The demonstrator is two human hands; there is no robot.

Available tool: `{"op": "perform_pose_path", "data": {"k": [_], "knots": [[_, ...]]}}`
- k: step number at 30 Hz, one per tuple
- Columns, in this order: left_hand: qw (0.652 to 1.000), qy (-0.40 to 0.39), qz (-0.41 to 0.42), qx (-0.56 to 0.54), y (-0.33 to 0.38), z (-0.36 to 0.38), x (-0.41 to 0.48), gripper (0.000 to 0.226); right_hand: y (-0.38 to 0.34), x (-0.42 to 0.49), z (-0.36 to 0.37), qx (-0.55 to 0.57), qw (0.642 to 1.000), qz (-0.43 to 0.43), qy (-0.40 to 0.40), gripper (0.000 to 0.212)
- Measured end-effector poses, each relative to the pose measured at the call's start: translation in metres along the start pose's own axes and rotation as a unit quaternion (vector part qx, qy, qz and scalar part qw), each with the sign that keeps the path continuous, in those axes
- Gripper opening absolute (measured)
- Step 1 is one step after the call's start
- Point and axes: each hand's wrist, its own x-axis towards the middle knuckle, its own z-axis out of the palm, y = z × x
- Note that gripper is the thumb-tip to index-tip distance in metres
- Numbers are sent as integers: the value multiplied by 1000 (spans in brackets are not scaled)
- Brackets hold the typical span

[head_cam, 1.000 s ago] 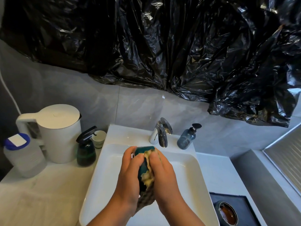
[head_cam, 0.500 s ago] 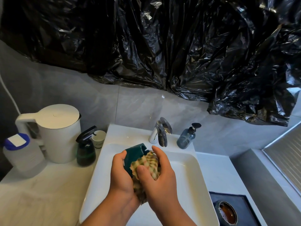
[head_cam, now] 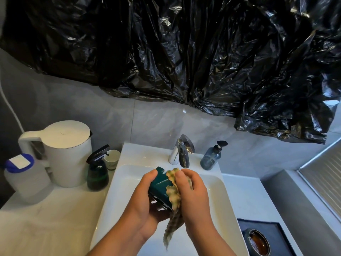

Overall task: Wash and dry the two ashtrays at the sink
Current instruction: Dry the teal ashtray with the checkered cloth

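Over the smooth white sink (head_cam: 127, 178), the left hand (head_cam: 144, 200) is gripping a glossy teal ashtray (head_cam: 160, 183), fingers curled round its squared side. The right hand (head_cam: 194, 195) is pinching a waffle-textured yellowish cloth (head_cam: 174, 197) against its rim, one end hanging down. A round amber ashtray (head_cam: 258, 242) is sitting on a dark tray (head_cam: 276, 230) to the right. Crinkled black plastic (head_cam: 184, 52) is draping over the grey tiled wall above the pale counter (head_cam: 46, 218).
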Motion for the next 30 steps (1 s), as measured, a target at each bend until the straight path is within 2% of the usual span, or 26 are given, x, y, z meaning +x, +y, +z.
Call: {"op": "perform_pose_path", "data": {"k": [3, 8, 10, 14, 16, 18, 21, 23, 25, 28, 30], "knots": [[996, -21, -8, -86, -6, 4, -1, 45, 4, -9, 7, 37, 999, -4, 14, 62], [992, -79, 72, 72, 2, -8, 5, 48, 6, -6, -1, 82, 994, -39, 53, 63], [982, -140, 47, 119, 12, -14, 6, 50, 1, -2, -10, 63, 995, -62, 38, 61], [974, -203, 23, 101, 10, -20, 10, 54, -10, -2, -19, -17, 995, -99, -17, 56], [977, -191, 48, 79, 5, -16, 10, 52, -13, -5, -18, -99, 989, -113, -10, 65], [982, -155, 81, 66, -1, -11, 11, 62, -16, -11, -14, -210, 967, -143, -2, 80], [982, -142, 112, 54, -7, -12, 12, 64, -12, -18, -9, -263, 948, -179, -8, 87], [978, -158, 124, 53, -6, -15, 12, 68, -9, -18, -8, -219, 960, -176, -5, 81], [972, -185, 134, 56, -4, -16, 11, 79, -7, -13, -7, -130, 981, -145, -2, 67], [967, -215, 132, 45, -2, -17, 9, 80, -16, -4, -10, 83, 996, -9, -33, 57], [961, -241, 130, 30, -2, -15, 6, 72, -20, 0, -15, 122, 990, 42, -55, 53]]}}
